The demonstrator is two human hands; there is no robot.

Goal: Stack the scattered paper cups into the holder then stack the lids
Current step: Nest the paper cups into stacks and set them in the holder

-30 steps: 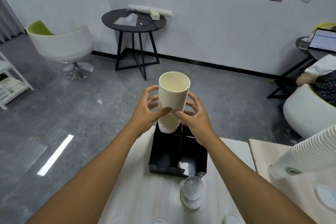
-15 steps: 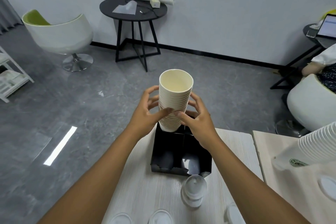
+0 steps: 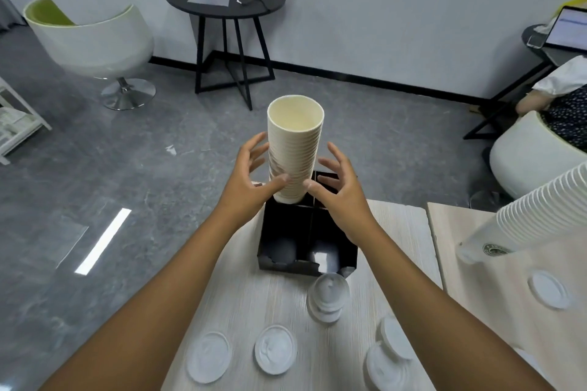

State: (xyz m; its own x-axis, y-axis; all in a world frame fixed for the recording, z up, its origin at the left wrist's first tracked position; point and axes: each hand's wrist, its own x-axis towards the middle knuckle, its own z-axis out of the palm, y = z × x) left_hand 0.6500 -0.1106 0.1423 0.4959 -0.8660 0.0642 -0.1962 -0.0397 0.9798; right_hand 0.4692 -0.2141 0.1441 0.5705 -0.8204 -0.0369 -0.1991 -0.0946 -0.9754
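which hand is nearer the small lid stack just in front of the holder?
Right. The right hand is up beside the cup stack, roughly above the small lid stack; the left hand is on the cups' far side.

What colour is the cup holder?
Black, glossy; the holder shows best in the head view.

I could read no text anywhere. The sleeve of white cups [image 3: 536, 216] lying on the table to my right carried a round green emblem [image 3: 494, 249], its lettering too blurred to read. The laptop screen [image 3: 570, 29] showed only unreadable lines.
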